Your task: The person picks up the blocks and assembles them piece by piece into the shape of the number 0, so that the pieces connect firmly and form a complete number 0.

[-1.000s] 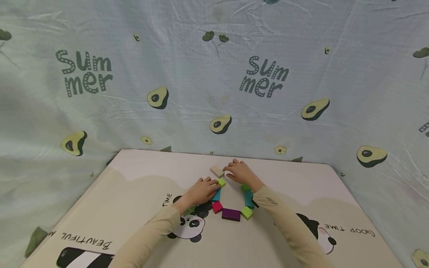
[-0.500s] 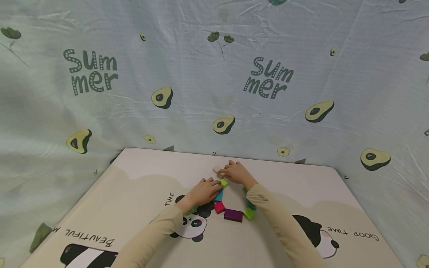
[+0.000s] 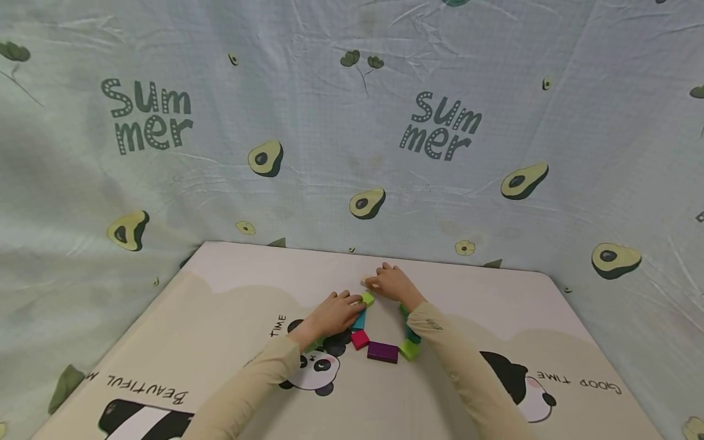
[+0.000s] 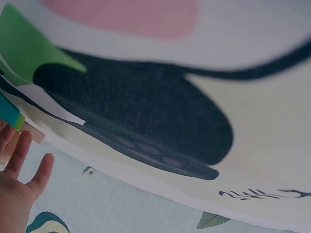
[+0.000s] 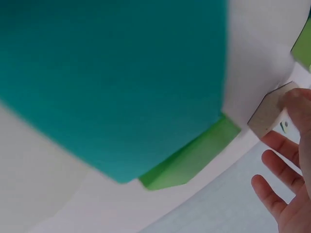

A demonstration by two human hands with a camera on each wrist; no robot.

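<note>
In the head view my right hand pinches a beige wooden block at the far side of the block ring. The right wrist view shows thumb and a finger on this beige block, the other fingers spread apart. My left hand lies at the ring's left side, its fingertips touching a lime green cube above a blue block. In the left wrist view the left hand shows spread, fairly straight fingers near the lime cube; its thumb is hidden.
A red cube, a purple block and another lime cube form the near side. Up the right side stand a teal block and a green block, partly behind the right sleeve. A printed curtain hangs behind the table.
My right hand has reached left to the beige block, taken hold of it and shifted it slightly right, near the lime cube. The left hand stays on the ring's left side.
</note>
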